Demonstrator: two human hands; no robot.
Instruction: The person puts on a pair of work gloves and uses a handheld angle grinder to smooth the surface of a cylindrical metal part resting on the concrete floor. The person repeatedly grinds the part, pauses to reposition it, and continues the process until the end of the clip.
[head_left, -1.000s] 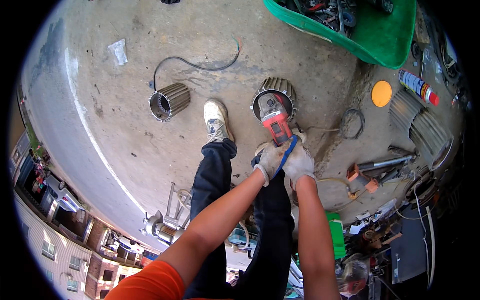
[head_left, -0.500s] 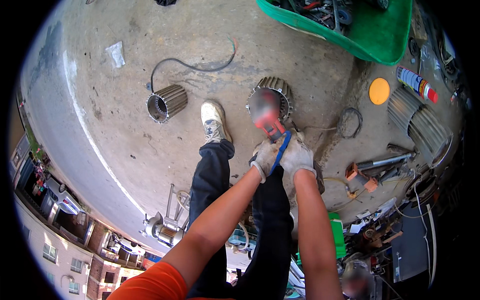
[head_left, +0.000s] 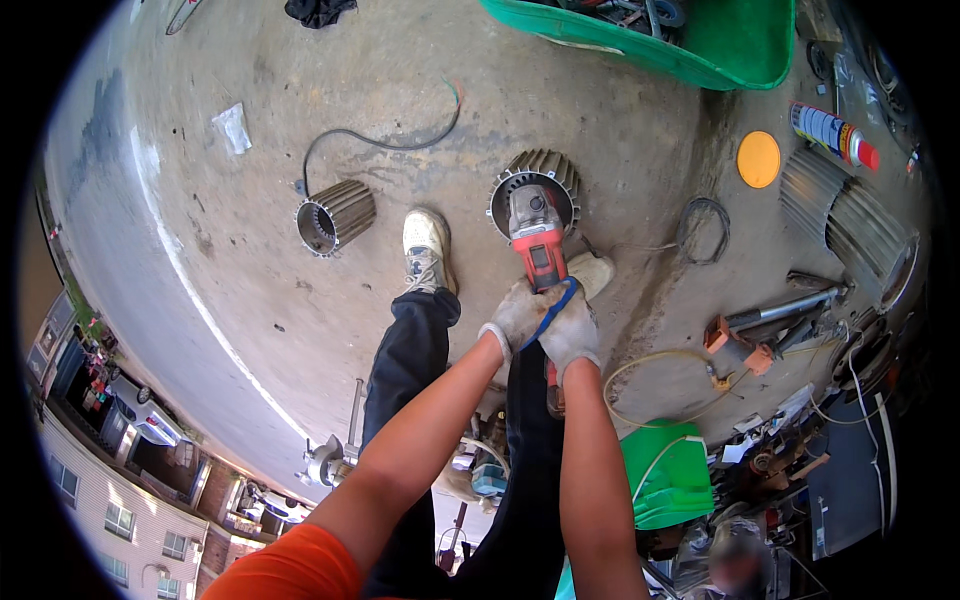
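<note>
In the head view, the gloved left hand (head_left: 520,312) and right hand (head_left: 572,332) are both clamped around a red angle grinder (head_left: 541,250); just beyond the grip, its front end overlaps the mouth of a finned housing (head_left: 548,163), contact unclear. Beyond and left lies another finned cylinder (head_left: 349,207); beyond and right, a cable coil (head_left: 726,232)
</note>
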